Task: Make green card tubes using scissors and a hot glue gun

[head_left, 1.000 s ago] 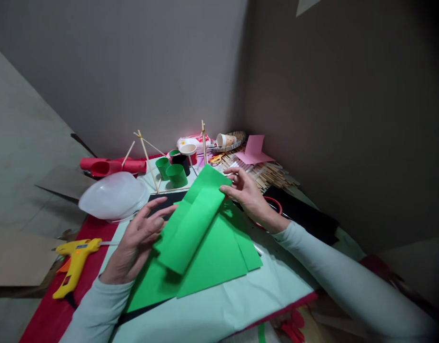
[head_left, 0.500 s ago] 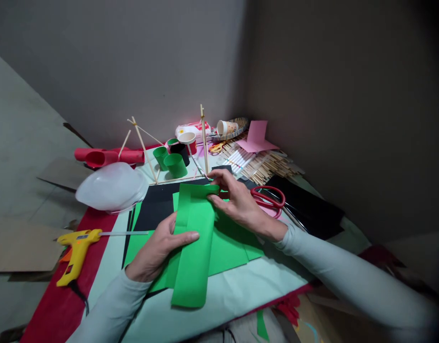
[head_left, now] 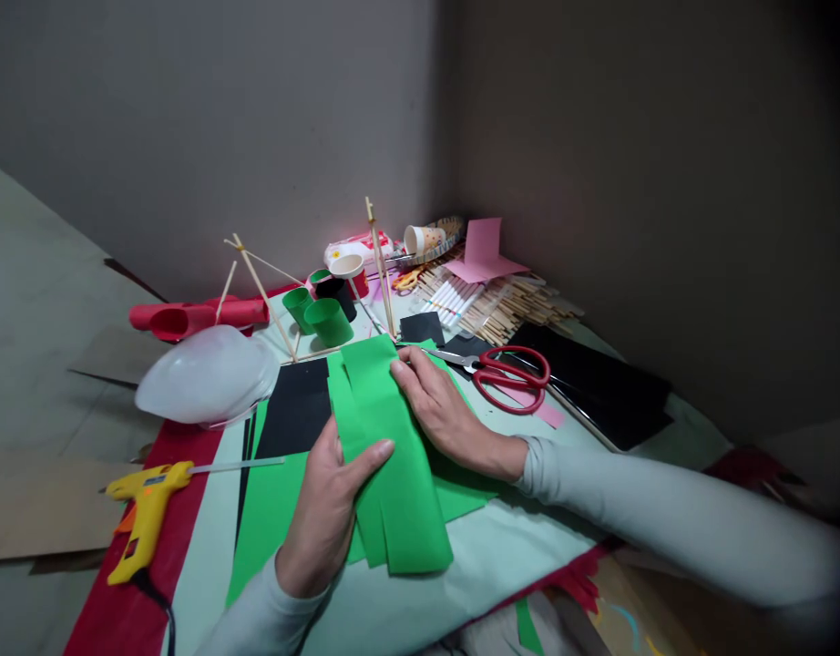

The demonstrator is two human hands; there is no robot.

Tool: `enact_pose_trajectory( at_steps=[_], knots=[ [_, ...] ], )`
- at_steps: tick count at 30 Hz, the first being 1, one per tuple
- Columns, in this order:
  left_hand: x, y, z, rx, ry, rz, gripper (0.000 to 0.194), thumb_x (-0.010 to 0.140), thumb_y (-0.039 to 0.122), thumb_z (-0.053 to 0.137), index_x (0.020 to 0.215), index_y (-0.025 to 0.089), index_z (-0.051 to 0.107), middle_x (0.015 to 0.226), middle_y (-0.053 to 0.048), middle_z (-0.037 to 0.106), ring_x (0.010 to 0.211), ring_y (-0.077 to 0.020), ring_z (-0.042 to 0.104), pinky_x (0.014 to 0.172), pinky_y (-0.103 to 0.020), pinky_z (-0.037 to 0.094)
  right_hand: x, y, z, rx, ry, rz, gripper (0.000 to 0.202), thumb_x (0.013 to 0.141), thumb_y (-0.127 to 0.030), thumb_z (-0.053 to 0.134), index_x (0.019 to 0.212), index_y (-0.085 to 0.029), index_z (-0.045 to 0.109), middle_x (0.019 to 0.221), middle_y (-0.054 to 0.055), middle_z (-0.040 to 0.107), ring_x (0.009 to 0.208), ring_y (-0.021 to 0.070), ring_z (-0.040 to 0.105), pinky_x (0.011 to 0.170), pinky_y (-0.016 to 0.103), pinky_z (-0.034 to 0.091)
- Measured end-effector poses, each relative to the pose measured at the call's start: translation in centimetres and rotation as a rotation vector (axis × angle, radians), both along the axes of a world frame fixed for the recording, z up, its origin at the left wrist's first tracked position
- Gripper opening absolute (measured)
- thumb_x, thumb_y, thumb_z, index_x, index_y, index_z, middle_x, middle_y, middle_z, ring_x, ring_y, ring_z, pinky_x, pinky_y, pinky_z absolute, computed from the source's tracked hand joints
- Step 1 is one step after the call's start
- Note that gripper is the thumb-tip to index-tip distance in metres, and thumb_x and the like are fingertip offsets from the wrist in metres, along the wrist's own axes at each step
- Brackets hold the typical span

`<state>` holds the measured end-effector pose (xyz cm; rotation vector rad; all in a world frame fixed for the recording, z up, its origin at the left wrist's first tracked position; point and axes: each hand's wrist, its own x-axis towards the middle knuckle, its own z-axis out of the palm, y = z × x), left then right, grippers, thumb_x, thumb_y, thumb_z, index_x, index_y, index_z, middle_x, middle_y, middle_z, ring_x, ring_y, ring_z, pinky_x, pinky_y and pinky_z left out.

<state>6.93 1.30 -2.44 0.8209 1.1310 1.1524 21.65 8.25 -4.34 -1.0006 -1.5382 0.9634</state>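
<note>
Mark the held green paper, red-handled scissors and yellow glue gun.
Held green paper [head_left: 383,410]: head view, front face.
Red-handled scissors [head_left: 469,363]: head view, metal near the pivot.
Yellow glue gun [head_left: 148,503]: head view, top of the handle.

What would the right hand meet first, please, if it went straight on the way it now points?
The right hand touches the green paper, so that comes first; beyond it, the line seems to lead toward the nearest green cylinder, though depth is unclear.

Green paper [head_left: 412,487]: plain, bright, folded lengthwise into a long layered strip, fold on the right softly rounded. Layer edges offset at lower left. Held lengthwise away from wearer, far end leaning left.
</note>
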Motion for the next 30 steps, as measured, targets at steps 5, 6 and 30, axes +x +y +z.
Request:
enact_pose_trajectory(
  at_steps=[5,6,30],
  knots=[
    [0.9,-0.9,-1.6,0.1,0.135,0.026,0.065,0.079,0.034,0.087,0.138,0.024,0.06,0.144,-0.008,0.069,0.136,-0.0298,0.062,0.118,-0.043,0.047,-0.3,-0.1,0.1,0.033,-0.072,-0.09,0.017,0.105,-0.038,0.037,0.092,-0.027,0.043,0.073,-0.003,0.044,0.067,0.0194,0.044,0.068,0.034,0.032],
    [1.0,-1.1,-1.8,0.111,0.158,0.034,0.066,0.078,0.035,0.088,0.137,0.025,0.06,0.145,-0.008,0.068,0.134,-0.0299,0.063,0.118,-0.043,0.047,-0.3,-0.2,0.2,0.038,-0.083,-0.102,0.017,0.105,-0.038,0.037,0.093,-0.027,0.042,0.073,-0.003,0.044,0.066,0.0194,0.043,0.066,0.034,0.03],
    [1.4,-1.8,0.0,-0.213,-0.131,-0.093,0.057,0.068,0.03,0.093,0.116,0.014,0.069,0.094,-0.013,0.084,0.087,-0.0308,0.08,0.076,-0.037,0.064,0.4,-0.2,0.8,-0.086,0.023,0.171,0.052,0.107,-0.061,0.032,0.132,-0.026,0.061,0.142,0.008,0.063,0.142,0.0257,0.05,0.122,0.046,0.034]
  ],
)
